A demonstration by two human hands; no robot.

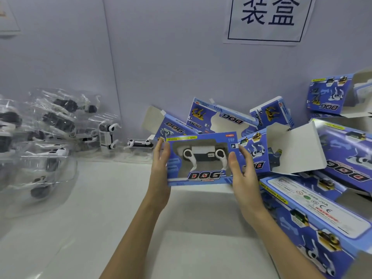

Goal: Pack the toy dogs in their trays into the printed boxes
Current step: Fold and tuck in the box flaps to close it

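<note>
- The step in hand looks like finishing one packed box: the printed box (pixel 201 159) is held up at the centre of the frame, and through its window a white-and-black toy dog (pixel 203 156) shows, already inside.
- The left hand (pixel 160 170) lies flat against the box's left end, fingers straight; the right hand (pixel 240 168) presses its right end the same way, so the box is clamped between two nearly flat palms, not gripped by curled fingers.
- To do it well, I judge both end flaps should be pushed fully home with even pressure, so the thin card does not buckle around the window.
- Whether the end flaps are tucked cannot be told; the palms hide them.
- At the right of the frame lies a heap of empty boxes (pixel 298 150), several with flaps open and white insides showing.
- At the left, clear trays (pixel 50 125) hold more dogs, stacked on the white table (pixel 112 208).
</note>
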